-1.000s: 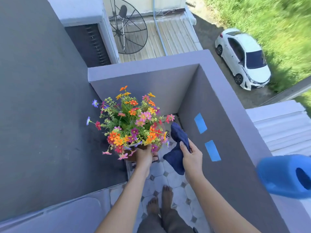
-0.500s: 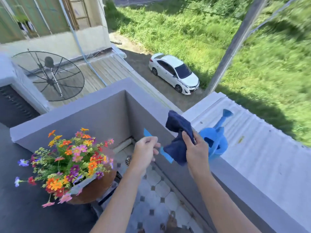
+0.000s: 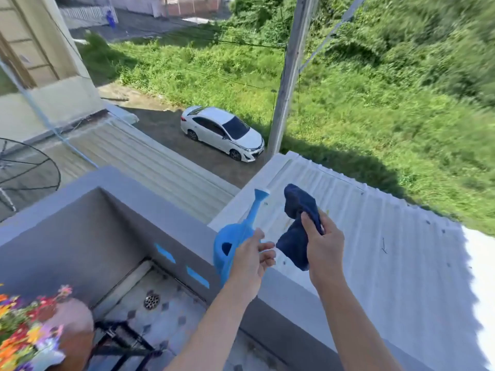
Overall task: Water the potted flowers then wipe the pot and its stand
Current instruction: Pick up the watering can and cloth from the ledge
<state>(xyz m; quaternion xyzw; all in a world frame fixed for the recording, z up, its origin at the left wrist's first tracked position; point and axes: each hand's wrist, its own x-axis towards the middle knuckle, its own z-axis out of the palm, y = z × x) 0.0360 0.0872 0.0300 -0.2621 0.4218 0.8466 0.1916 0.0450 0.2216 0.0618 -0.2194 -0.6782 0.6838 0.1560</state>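
Observation:
A blue plastic watering can (image 3: 232, 238) stands on top of the grey balcony wall (image 3: 171, 207), spout pointing away. My left hand (image 3: 250, 261) is open with fingers apart, right in front of the can's body, and grips nothing. My right hand (image 3: 322, 246) holds a crumpled dark blue cloth (image 3: 297, 226) above the wall, to the right of the can. At the lower left corner the brown pot (image 3: 76, 333) with colourful flowers (image 3: 24, 325) sits on a black metal stand (image 3: 126, 341).
The balcony floor has patterned tiles with a round drain (image 3: 152, 301). Two blue tape strips (image 3: 197, 276) mark the wall's inner face. Beyond the wall lies a white corrugated roof (image 3: 375, 236), a drop to a parked white car (image 3: 223, 132), a pole and grass.
My view swung right and up, away from the flowers. My left hand left the pot and reached toward the watering can. The right hand carried the cloth along.

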